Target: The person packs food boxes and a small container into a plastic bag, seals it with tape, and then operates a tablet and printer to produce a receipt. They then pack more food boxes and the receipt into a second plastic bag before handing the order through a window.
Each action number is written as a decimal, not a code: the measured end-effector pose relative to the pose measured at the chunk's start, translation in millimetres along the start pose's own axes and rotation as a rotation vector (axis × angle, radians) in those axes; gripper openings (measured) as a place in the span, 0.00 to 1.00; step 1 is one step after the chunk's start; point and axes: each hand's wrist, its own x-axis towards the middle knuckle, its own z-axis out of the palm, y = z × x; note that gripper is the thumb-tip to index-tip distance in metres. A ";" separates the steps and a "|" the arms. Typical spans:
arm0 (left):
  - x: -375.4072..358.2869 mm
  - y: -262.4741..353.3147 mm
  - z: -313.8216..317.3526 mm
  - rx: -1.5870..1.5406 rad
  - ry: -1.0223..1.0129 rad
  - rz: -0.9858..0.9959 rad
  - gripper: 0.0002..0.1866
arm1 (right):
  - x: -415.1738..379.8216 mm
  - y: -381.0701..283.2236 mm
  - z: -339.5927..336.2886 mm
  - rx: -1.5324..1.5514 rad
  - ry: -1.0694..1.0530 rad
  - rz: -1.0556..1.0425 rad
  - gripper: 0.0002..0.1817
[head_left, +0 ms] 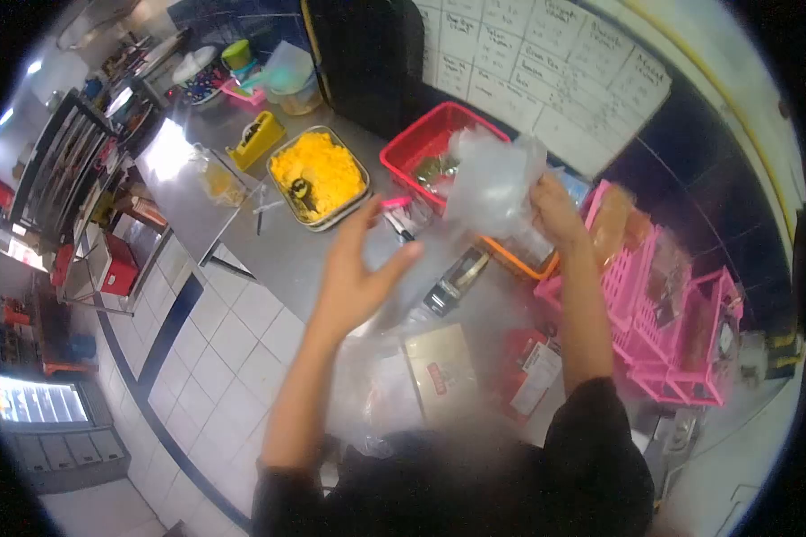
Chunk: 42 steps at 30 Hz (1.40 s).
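Over the metal counter, my left hand (354,273) is raised with its thumb and fingers apart, holding nothing. It is nearest to a black and pink item lying on the counter. My right hand (557,213) has its fingers closed on a clear plastic bag (493,183), which hangs partly over a red basket (421,143) and an orange basket (519,257). A metal tray of yellow food (318,174) with a dark utensil in it stands beyond my left hand. Between my arms lie a dark package (457,282) and a beige packet (441,371).
Pink baskets (663,313) with bagged items stand at the right by the wall. A yellow tape dispenser (257,141) sits left of the tray. Plastic containers (291,85) are farther back. A written chart (528,72) hangs on the wall. Tiled floor (215,358) lies left of the counter.
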 end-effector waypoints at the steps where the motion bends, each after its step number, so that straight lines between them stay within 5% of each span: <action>1: 9.5 -0.1 13.7 -0.002 0.031 0.060 0.36 | -8.1 -2.8 16.0 -0.037 -0.006 -0.007 0.21; 3: 18.3 10.5 25.3 -0.002 0.075 0.129 0.38 | -24.3 -14.0 56.2 -0.080 -0.022 -0.025 0.21; 5: 19.5 32.6 23.2 -0.132 -0.068 -0.019 0.30 | -39.1 -28.8 97.1 0.078 0.015 0.002 0.19; 14: -18.6 63.8 6.6 -0.358 0.044 -0.145 0.31 | -51.9 -28.6 152.8 0.292 0.028 -0.020 0.15; 18: -26.4 74.5 -0.2 -0.308 0.126 -0.074 0.34 | -47.5 -6.0 146.7 0.399 0.079 0.108 0.18; 20: -28.3 79.2 -3.1 -0.304 0.138 -0.068 0.34 | -45.9 0.2 146.5 0.372 -0.096 -0.015 0.23; 34: -31.7 84.0 -9.0 -0.322 0.232 -0.005 0.32 | -47.7 -1.0 151.8 0.360 -0.119 0.020 0.20; 42: -27.6 91.9 -15.9 -0.416 0.266 -0.145 0.27 | -54.8 -9.6 156.8 0.327 -0.143 0.031 0.18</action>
